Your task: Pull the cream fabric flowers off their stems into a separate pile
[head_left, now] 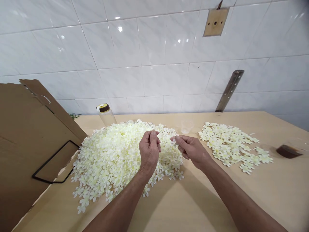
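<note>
A large heap of white and pale yellow artificial flowers (116, 151) spreads over the wooden table (169, 206). Above the heap's right part, my left hand (150, 149) is closed, with its thumb pressed on the curled fingers; whatever it may hold is hidden. My right hand (189, 148) pinches at the heap's right edge, its fingertips pointing toward my left hand. A small whitish piece that looks like an artificial flower (173, 140) shows at those fingertips. The two hands are apart. Flatter, a second group of the same flowers (224, 141) lies to the right.
A cardboard box (36, 138) with a black wire frame (51, 182) stands at left. Behind the heap is a clear bottle (107, 116). A small clear cup (186, 126) sits behind my right hand. At far right, a clear container holds dark liquid (288, 151). A tiled wall (154, 80) closes the back.
</note>
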Action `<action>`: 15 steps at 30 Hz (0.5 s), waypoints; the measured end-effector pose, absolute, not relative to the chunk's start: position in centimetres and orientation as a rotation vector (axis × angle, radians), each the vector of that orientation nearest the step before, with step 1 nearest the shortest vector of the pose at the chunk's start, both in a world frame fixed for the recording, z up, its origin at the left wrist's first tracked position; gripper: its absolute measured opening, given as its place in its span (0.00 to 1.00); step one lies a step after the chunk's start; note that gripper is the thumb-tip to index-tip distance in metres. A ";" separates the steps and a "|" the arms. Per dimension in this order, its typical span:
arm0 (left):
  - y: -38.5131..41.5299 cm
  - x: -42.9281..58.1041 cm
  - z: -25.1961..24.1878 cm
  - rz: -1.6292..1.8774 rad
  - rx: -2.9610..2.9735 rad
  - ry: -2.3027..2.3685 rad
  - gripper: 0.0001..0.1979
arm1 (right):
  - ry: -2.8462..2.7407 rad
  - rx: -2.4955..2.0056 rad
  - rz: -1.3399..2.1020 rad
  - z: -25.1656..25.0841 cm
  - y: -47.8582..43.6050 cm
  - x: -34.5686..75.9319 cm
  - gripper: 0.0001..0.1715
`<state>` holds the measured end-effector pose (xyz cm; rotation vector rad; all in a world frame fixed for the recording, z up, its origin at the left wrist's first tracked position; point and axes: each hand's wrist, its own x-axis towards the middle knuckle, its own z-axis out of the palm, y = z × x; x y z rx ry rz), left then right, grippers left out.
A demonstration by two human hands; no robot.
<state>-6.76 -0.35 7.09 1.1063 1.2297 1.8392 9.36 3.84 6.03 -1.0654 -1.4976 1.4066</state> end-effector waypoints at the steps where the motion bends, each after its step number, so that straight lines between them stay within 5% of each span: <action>1: -0.3 -6.8 7.1 1.844 1.112 1.234 0.15 | -1.568 -1.120 1.312 5.9 3.8 9.4 0.27; 6: -1.6 -5.1 6.2 1.707 1.356 1.294 0.13 | -1.627 -1.292 0.939 5.6 4.5 9.9 0.28; 15: -5.1 0.3 1.5 0.846 2.721 0.999 0.12 | -1.248 -1.177 1.049 9.1 5.7 13.7 0.27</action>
